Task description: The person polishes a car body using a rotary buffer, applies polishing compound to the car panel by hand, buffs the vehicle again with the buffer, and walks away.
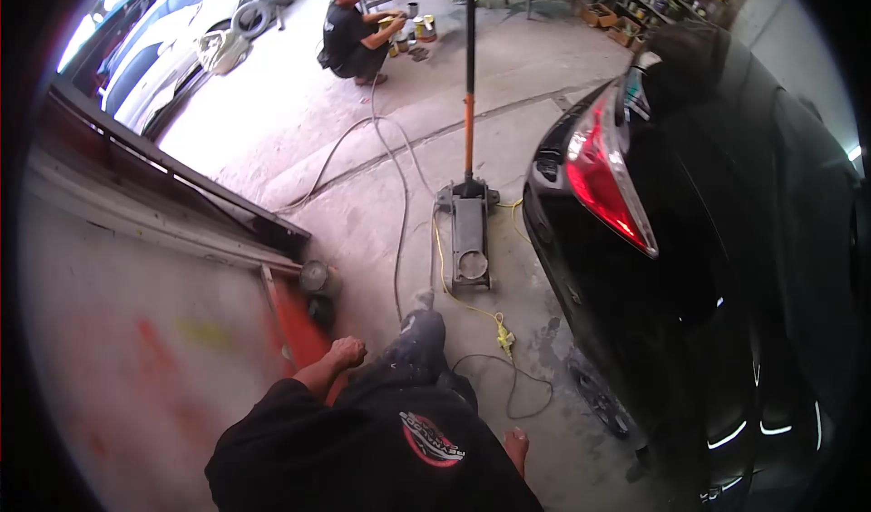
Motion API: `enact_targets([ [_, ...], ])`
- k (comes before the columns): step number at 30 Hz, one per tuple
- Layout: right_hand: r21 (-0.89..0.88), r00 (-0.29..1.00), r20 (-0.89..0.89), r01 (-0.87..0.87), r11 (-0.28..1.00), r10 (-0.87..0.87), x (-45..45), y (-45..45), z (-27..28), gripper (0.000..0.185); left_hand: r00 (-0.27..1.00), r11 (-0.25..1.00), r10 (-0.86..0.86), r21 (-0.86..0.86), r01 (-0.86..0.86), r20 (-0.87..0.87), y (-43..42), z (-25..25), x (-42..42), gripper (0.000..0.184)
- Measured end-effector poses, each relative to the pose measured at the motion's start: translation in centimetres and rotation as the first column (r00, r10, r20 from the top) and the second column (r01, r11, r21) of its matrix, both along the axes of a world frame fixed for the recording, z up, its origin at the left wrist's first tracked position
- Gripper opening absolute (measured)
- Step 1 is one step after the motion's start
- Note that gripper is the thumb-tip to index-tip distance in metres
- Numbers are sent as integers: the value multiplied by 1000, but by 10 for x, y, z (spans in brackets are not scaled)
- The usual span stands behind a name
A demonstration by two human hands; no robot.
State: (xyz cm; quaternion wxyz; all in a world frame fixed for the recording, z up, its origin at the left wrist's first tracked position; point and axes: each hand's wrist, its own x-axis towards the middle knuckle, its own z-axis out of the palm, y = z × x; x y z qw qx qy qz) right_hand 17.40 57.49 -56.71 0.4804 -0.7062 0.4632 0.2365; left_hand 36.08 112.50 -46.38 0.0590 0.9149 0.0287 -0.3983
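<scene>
My left hand (347, 352) hangs out in front of my dark shirt with its fingers curled closed, and no object shows in it. It is nearest to an orange-red panel (298, 323) leaning by the wall on the left. My right hand (517, 445) is low at my other side, mostly hidden behind the shirt, so its fingers cannot be made out. A black car (689, 267) with a red tail light (603, 176) stands to the right of that hand. Neither hand touches the car.
A floor jack (471, 231) with an upright handle stands ahead. A yellow cord connector (504, 335) and a grey hose (402, 212) lie across the floor. Farther off, a person (349, 35) squats beside several cans (424, 29). Shelves (667, 4) line the back right.
</scene>
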Motion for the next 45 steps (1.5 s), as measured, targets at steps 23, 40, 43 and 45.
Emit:
enact_targets([
  [23, -236, 692, -197, -721, 651, 694, 418, 270, 75, 47, 468, -171, 681, -498, 850, 563, 188, 467, 387, 17],
  [40, -98, 62, -86, -994, 54, 994, 730, 411, 18, 39, -71, 482, 663, -353, 802, 745, 377, 471, 526, 57],
  [43, 1, -6, -186, -1000, -5, 983, 812, 446, -3, 36, -278, 833, 492, -352, 427, 825, 420, 470, 590, 49],
  [45, -20, -149, -204, -987, -156, 968, 885, 475, -24, 34, 41, 951, 299, -301, 63, 953, 475, 431, 616, 37],
])
